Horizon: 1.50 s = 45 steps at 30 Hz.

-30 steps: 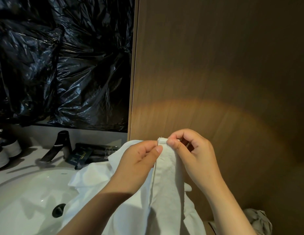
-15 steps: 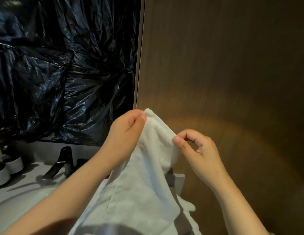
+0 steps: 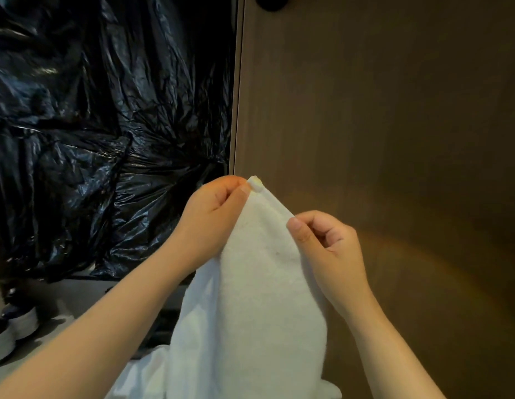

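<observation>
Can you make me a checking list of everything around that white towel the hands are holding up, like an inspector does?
Surface: pale counter, low on the left, partly hidden by the left arm.
Job's things: white towel, held up and hanging down in front of the person.
Clutter: two round pots at the counter's left edge, dark above and white below; too dim to tell what they are.
Grippers: left hand pinches the towel's top corner; right hand pinches its right edge lower down.
Cables: nothing seen.
Surroundings: crinkled black plastic sheet behind the counter; brown wall panel on the right.
</observation>
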Tool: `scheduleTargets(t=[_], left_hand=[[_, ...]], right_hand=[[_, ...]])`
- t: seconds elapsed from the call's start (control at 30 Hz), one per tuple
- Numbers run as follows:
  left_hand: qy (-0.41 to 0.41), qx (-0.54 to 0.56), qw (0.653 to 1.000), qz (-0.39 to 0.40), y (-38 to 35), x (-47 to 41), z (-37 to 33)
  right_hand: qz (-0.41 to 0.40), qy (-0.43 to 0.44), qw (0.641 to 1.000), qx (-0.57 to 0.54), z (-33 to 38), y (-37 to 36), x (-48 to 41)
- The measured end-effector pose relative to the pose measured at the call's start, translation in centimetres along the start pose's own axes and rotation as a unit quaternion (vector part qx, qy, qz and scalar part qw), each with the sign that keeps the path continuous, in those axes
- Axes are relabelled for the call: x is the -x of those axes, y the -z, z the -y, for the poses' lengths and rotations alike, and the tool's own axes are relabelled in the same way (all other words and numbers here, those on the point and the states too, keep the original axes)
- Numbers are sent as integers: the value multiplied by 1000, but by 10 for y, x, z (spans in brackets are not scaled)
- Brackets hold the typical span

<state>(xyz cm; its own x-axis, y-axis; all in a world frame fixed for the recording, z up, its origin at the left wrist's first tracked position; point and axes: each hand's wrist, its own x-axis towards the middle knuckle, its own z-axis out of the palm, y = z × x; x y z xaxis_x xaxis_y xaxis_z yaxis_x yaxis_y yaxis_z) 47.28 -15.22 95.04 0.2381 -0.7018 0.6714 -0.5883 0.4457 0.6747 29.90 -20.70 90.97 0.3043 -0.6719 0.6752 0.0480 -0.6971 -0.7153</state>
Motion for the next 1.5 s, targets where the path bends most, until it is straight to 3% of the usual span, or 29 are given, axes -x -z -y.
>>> scheduleTargets(t=[0.17, 0.3, 0.4, 0.8, 1.0, 1.33, 1.5], left_hand=[[42, -13, 998, 52, -5, 21, 27], [53, 5, 996, 71, -7, 35, 38], [56, -18, 995, 75, -7, 38, 44], [65, -128, 989, -39, -4, 28, 65], [70, -127, 988, -49, -10, 27, 66], [83, -140, 984, -70, -18, 11, 81], [85, -135, 984, -72, -22, 15, 90]], right_hand=[[49, -52, 997, 29, -24, -7, 15], [99, -122, 987, -41, -34, -15, 29], [98, -128, 986, -37, -37, -18, 34], [111, -98, 987, 63, -63, -13, 53], [42, -83, 988, 124, -70, -10, 60], [77, -77, 984, 138, -77, 20, 72], [-9, -39, 982, 184, -78, 30, 72]])
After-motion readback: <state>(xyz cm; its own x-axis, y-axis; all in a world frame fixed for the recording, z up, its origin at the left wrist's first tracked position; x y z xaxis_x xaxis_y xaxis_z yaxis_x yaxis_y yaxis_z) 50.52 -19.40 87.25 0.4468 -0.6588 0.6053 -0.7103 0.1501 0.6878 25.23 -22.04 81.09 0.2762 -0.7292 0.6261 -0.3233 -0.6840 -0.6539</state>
